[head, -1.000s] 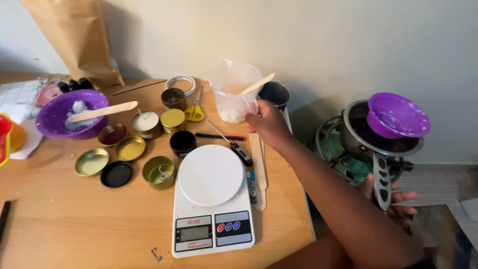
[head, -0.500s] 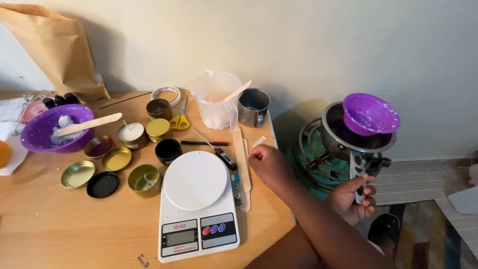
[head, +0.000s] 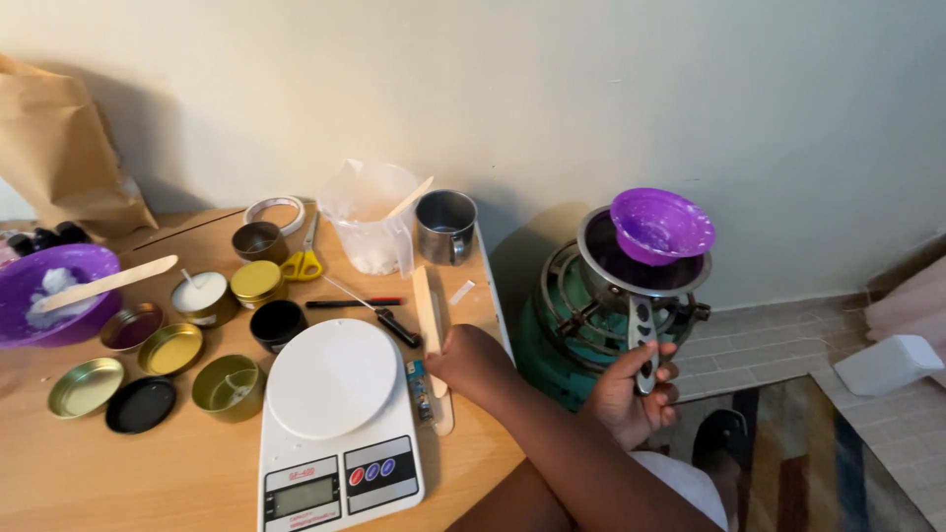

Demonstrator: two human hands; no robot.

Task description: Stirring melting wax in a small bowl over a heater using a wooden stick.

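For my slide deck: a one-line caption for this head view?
Left hand on wooden sticks beside a scale; right hand grips pot handle.

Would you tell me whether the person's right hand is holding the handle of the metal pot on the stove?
Yes, the right hand is wrapped around the flat handle of the metal pot, which sits on the green stove beside the table.

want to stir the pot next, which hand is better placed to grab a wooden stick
Left. The left hand already rests on the wooden sticks beside the scale. The right hand is busy gripping the pot handle off the table.
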